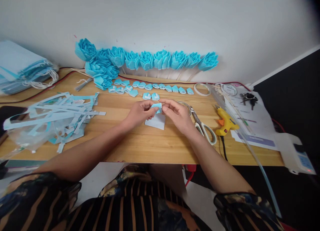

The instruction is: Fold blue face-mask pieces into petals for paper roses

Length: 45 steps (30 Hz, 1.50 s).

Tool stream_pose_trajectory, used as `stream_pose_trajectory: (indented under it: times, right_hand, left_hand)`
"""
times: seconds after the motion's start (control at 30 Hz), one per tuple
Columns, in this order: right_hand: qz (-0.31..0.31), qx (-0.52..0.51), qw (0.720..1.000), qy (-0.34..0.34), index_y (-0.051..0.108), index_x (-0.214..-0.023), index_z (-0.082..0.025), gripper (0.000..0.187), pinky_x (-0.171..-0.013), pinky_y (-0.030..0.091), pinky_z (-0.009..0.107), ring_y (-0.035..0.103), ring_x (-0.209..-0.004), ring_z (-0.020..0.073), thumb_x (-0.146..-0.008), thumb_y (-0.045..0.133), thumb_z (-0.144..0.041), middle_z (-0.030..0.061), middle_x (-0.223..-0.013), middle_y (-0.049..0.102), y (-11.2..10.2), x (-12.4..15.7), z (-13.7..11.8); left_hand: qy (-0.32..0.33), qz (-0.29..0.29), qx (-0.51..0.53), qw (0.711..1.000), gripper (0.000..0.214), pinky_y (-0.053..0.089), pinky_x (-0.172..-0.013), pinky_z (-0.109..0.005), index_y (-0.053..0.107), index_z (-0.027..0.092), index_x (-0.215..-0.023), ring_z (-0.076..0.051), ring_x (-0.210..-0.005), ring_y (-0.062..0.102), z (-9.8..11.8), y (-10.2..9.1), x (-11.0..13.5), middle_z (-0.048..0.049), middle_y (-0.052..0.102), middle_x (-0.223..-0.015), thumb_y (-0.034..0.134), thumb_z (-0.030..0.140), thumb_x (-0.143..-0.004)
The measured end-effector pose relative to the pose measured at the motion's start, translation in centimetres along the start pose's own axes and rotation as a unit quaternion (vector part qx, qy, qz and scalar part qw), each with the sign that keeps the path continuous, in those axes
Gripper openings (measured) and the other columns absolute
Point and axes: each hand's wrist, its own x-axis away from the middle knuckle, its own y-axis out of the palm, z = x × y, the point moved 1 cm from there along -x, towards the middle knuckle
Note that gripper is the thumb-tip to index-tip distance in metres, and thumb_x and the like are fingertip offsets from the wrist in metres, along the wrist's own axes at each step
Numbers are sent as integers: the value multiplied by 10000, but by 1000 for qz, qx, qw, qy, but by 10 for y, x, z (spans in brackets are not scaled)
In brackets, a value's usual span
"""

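Both hands meet over the middle of the wooden table [140, 147]. My left hand [140, 112] and my right hand [176, 114] each pinch one end of a small folded light-blue paper piece [157, 106], held just above the tabletop. Directly under it lies a pale blue paper square [156, 121]. Behind the hands sits a row of small folded blue pieces [160, 87], two of them close to my fingers.
Blue paper flowers [147, 60] line the wall. Cut blue strips and a plastic bag [53, 116] lie at left, stacked blue masks [22, 67] far left. Scissors [203, 126], a yellow glue gun [225, 121], tape rolls [202, 89], keys [248, 98] and papers sit right.
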Motion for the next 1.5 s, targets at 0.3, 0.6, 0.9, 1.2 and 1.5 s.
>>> stream_pose_trajectory:
  times: [0.3, 0.6, 0.9, 1.2, 1.5]
  right_hand:
    - [11, 42, 998, -36, 732, -1099, -231, 296, -722, 495, 277, 569, -746, 130, -829, 617, -261, -7, -790, 610, 1, 0, 1]
    - [13, 39, 998, -39, 737, -1090, -233, 298, -727, 501, 287, 578, -752, 138, -823, 609, -269, 1, -810, 624, 1, -1, -2]
    - [10, 38, 998, -44, 747, -1063, -236, 283, -729, 496, 289, 577, -750, 134, -820, 603, -250, 1, -817, 625, 1, -1, -3]
    - [-1, 36, 998, -46, 732, -1105, -237, 298, -746, 512, 300, 595, -761, 140, -844, 591, -265, 1, -819, 651, 5, -1, 3]
    - [157, 120, 979, -56, 720, -1085, -216, 278, -748, 546, 314, 671, -797, 159, -844, 592, -267, 23, -919, 736, -72, -7, -12]
  left_hand:
    - [-11, -17, -11, 1000, 313, 391, -458, -187, 522, 173, -671, -63, -465, 479, 3, 2, 2, 38, 541, -529, 688, 414, -782]
    - [-14, -29, -6, 999, 264, 393, -456, -190, 549, 169, -713, -68, -474, 483, 3, 2, 1, 42, 536, -537, 693, 385, -762]
    - [-14, -33, -7, 999, 261, 395, -457, -186, 547, 167, -705, -66, -475, 488, 2, 1, 1, 37, 547, -543, 698, 372, -763]
    - [-6, -23, -27, 999, 302, 407, -471, -197, 568, 166, -698, -74, -478, 494, 1, -1, 1, 28, 569, -556, 716, 424, -745]
    - [-6, 14, -82, 997, 291, 421, -507, -229, 551, 187, -612, -98, -493, 494, 6, -4, 1, 21, 563, -545, 665, 402, -771]
